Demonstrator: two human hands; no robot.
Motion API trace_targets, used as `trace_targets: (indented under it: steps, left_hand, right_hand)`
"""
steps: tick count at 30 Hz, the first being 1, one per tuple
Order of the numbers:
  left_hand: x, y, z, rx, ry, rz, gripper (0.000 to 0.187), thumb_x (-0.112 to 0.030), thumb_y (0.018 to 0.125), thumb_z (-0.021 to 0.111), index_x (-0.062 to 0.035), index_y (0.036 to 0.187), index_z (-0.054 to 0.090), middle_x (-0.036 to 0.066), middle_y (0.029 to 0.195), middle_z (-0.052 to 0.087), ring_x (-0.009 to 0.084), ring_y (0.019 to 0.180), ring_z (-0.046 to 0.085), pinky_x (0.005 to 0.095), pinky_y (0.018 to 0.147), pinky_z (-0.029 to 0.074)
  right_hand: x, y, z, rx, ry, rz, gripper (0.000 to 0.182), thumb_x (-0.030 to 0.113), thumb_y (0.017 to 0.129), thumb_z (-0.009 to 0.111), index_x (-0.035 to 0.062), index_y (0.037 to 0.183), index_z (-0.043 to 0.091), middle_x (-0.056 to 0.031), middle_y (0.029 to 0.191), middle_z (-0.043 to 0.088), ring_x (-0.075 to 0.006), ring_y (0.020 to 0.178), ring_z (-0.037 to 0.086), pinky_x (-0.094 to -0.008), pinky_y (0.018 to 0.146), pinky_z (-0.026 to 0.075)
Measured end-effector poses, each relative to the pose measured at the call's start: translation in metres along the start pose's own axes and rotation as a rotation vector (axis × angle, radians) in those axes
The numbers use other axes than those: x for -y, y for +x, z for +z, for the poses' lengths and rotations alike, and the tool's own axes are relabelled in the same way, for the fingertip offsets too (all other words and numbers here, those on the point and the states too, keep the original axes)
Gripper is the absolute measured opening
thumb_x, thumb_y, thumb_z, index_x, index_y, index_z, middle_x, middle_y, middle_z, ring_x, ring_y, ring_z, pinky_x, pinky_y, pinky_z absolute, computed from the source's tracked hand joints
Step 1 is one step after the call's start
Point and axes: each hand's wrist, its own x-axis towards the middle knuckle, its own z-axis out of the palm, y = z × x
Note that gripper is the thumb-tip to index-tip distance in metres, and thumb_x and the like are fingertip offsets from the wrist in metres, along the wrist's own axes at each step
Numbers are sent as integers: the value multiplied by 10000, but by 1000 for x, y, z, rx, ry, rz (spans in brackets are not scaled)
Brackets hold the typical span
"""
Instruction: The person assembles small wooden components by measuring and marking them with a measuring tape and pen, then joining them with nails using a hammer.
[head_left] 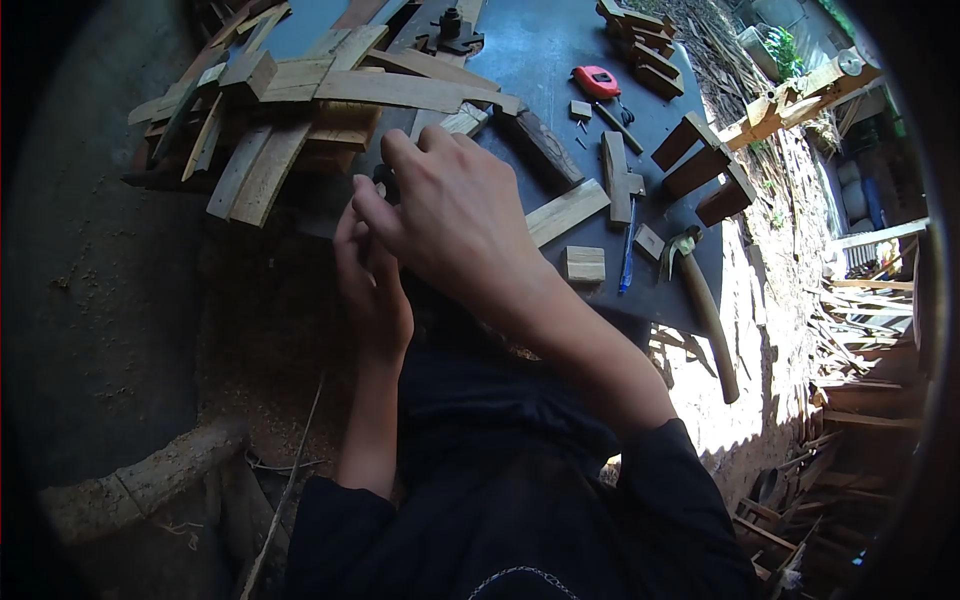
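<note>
My right hand (pixel 455 205), fingers curled, is over my left hand (pixel 375 275) at the near edge of the table. Between their fingertips is a small dark thing (pixel 384 181), mostly hidden, whose kind I cannot make out. My left hand's fingers are bent upward against it. Just beyond my right hand lie a pale wooden strip (pixel 568 212) and a dark, rough wooden piece (pixel 545 147). To the right are a small wooden block (pixel 584 264), a blue pen (pixel 628 262) and a hammer (pixel 712 325) whose handle juts past the table edge.
Wooden boards (pixel 290 150) are piled at the left of the dark table (pixel 540 50). A red tape measure (pixel 596 82) lies farther back. Slotted wooden pieces (pixel 705 170) stand along the right edge. A log (pixel 140 485) is at the lower left.
</note>
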Motion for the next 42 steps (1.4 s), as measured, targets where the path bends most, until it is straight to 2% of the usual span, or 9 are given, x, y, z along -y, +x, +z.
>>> trace_targets:
  steps: [2, 5, 14, 23, 33, 34, 40, 41, 42]
  left_hand:
    - [0, -9, -5, -113, 193, 131, 589, -235, 1069, 631, 28, 1513, 347, 123, 1241, 533, 208, 1095, 544, 362, 976, 447]
    - [-3, -19, -16, -242, 503, 695, 463, -152, 1015, 654, -18, 1402, 437, 124, 1195, 544, 217, 1027, 562, 381, 905, 466]
    - [-14, -43, 18, 380, 295, 481, 181, -35, 903, 690, -33, 1081, 657, 118, 990, 667, 282, 897, 642, 401, 836, 504]
    - [-18, -37, 53, 544, 519, 466, 365, -152, 885, 785, -68, 1230, 700, 89, 1172, 666, 301, 1148, 613, 438, 1001, 462]
    - [-16, -39, 65, 656, 458, 476, 369, -170, 885, 796, -69, 1232, 721, 79, 1172, 681, 287, 1162, 622, 436, 1013, 463]
    - [-17, -40, 66, 673, 464, 472, 383, -171, 886, 798, -64, 1245, 717, 75, 1192, 684, 287, 1170, 623, 435, 1021, 463]
    - [-15, -37, 74, 705, 439, 499, 395, -154, 890, 795, -52, 1262, 711, 74, 1241, 704, 281, 1194, 629, 428, 1045, 461]
    - [-15, -36, 76, 707, 437, 506, 398, -153, 889, 795, -51, 1265, 711, 76, 1242, 706, 281, 1197, 630, 428, 1047, 461]
    - [-15, -35, 77, 717, 444, 508, 424, -167, 891, 803, -49, 1287, 706, 78, 1257, 710, 284, 1202, 631, 431, 1051, 460]
  right_hand:
    - [0, 0, 1, -6, -8, -9, 394, 385, 988, 663, 3, 1083, 657, -201, 881, 662, -376, 866, 706, -476, 751, 569]
    - [-2, -3, -4, -33, 16, -13, 425, 398, 1010, 658, 5, 1171, 635, -189, 885, 677, -364, 846, 707, -461, 739, 554]
    - [-107, -31, -55, -124, 18, 359, 326, 315, 1033, 647, 30, 1190, 663, -192, 948, 735, -377, 870, 722, -479, 771, 537]
    - [-263, -9, -51, 88, -470, 434, 372, 290, 996, 611, 14, 1239, 668, -243, 1097, 737, -444, 1041, 713, -524, 959, 568]
    - [-298, 36, -31, 274, -654, 596, 431, 375, 928, 698, 24, 1177, 733, -238, 1121, 758, -405, 1077, 737, -520, 919, 594]
    - [-298, 38, -26, 200, -665, 549, 265, 208, 917, 657, 62, 1092, 792, -198, 1117, 783, -377, 1036, 768, -481, 888, 615]
    - [-252, 33, -49, 56, -682, 295, 229, 239, 952, 734, 25, 1032, 746, -210, 1037, 776, -372, 953, 768, -466, 775, 611]
    - [-273, 27, -48, -18, -675, 238, 288, 259, 933, 722, -12, 1021, 684, -167, 943, 679, -345, 759, 706, -437, 735, 595]
    - [-228, 13, -69, -92, -566, 207, 265, 237, 908, 719, 0, 1025, 696, -212, 1059, 682, -400, 906, 702, -479, 820, 580]
